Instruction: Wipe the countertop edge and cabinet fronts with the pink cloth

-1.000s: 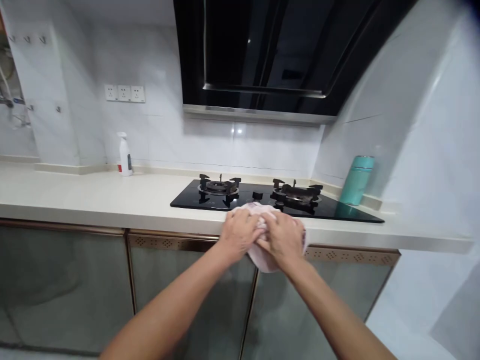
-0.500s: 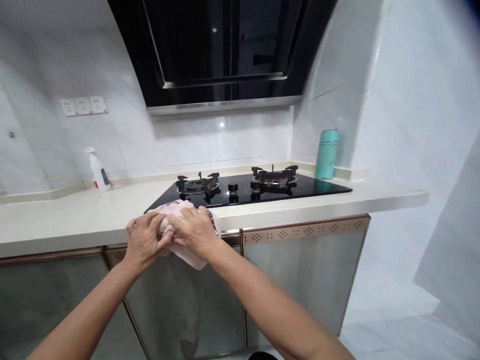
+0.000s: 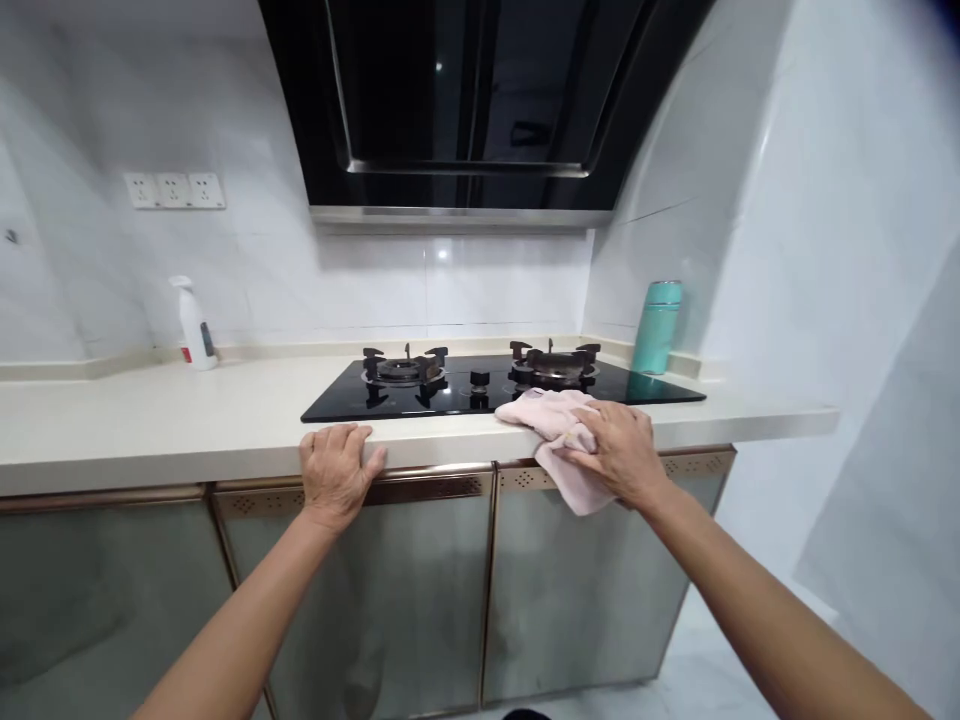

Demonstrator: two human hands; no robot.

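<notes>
Both hands have parted since half a second ago: the right hand [image 3: 624,450] has carried the pink cloth [image 3: 556,418] rightward along the front edge of the counter [image 3: 161,412], and the left hand [image 3: 335,478] has let go of it. Fingers curled, the right hand grips the cloth, which drapes over that edge before the cooktop's [image 3: 341,398] right half. Fingers loosely spread, the left hand rests on the same edge near the cooktop's front left corner, holding nothing.
</notes>
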